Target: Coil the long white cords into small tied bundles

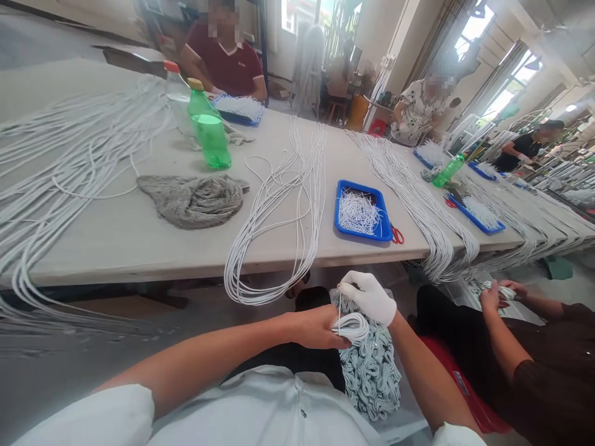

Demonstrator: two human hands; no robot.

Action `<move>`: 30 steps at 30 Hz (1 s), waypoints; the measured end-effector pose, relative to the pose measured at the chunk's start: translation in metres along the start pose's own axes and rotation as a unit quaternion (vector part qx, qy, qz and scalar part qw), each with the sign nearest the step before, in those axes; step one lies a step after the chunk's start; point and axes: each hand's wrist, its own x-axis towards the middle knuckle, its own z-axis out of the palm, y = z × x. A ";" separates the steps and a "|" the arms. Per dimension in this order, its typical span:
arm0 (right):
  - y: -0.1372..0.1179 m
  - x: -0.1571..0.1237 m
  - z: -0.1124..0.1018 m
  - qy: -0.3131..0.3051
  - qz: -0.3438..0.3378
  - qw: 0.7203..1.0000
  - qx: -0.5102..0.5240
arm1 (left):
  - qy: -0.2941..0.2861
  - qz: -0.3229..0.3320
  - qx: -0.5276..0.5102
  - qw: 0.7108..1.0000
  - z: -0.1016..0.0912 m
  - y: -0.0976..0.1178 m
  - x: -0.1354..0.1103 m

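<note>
My bare left hand [318, 327] is closed around a looped bundle of white cord [357, 326], whose loops stick out to the right of my fingers. In its white glove, my right hand [370, 298] pinches the upper end of a thin white tie [339, 308] that runs down to the bundle. Under both hands lies a pile of bundled cords [372, 378] in a clear plastic bin [404, 424]. On the table ahead, a blue tray [387, 231] holds many short white ties [357, 214]. Red-handled scissors [397, 235] lie by its corner.
Long white cords [253, 241] hang looped over the edge of the table [186, 257], with more at left and right. A grey cloth [195, 201] and green bottle [210, 133] stand left. Close at my right, a co-worker's hands [495, 296] hold cords; other people sit across the table.
</note>
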 end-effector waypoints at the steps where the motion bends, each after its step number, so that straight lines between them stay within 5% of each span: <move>1: 0.006 0.000 0.001 0.012 0.028 0.998 0.053 | -0.049 0.007 -0.043 0.998 0.000 0.005 -0.005; 3: 0.017 -0.006 0.007 0.062 0.057 0.987 0.134 | -0.074 0.004 -0.125 0.989 -0.005 0.013 -0.011; 9: 0.020 -0.026 0.037 0.177 0.059 0.972 0.141 | 0.080 0.004 -0.301 0.950 -0.020 -0.001 -0.005; 15: 0.012 -0.030 0.044 0.158 0.042 0.982 0.090 | 0.112 0.007 -0.349 0.930 -0.013 -0.008 0.001; 23: 0.012 -0.028 0.034 0.093 -0.038 0.987 -0.125 | 0.116 -0.028 -0.322 0.939 -0.012 -0.011 -0.002; 27: 0.020 -0.031 0.038 0.056 -0.018 0.998 0.030 | 0.042 -0.063 -0.349 0.934 -0.014 -0.010 -0.006; 30: 0.029 -0.030 0.044 0.044 0.062 0.972 0.221 | 0.019 -0.067 -0.368 0.927 -0.017 -0.010 -0.008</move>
